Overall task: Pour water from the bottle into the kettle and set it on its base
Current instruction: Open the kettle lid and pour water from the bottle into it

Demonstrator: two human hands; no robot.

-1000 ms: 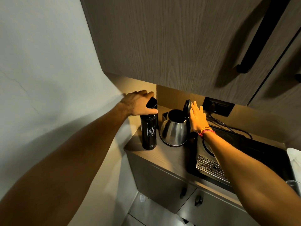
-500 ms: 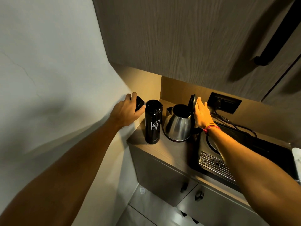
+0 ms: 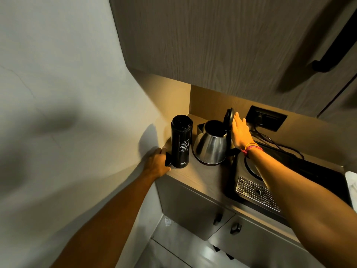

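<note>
A tall black bottle [image 3: 181,141] with white lettering stands uncapped on the left end of the counter. My left hand [image 3: 157,165] is low at the counter's left edge, beside the bottle's foot, shut on the bottle's black cap [image 3: 168,159]. Right of the bottle sits a steel kettle [image 3: 211,146] with its black lid [image 3: 229,118] tipped upright. My right hand [image 3: 240,132] lies flat with fingers straight against the back of that lid. The round kettle base [image 3: 253,170] is set in a black tray to the right.
The black tray [image 3: 289,178] has a perforated drip grate [image 3: 257,193] at its front. A wall socket [image 3: 266,118] with cables is behind the kettle. Overhead cabinets [image 3: 222,45] hang low. A wall [image 3: 67,93] closes the left side. Drawer knobs [image 3: 235,228] are below.
My left hand has taken the cap off the bottle and moved it down to the counter's left edge. My right hand stays against the kettle's upright lid.
</note>
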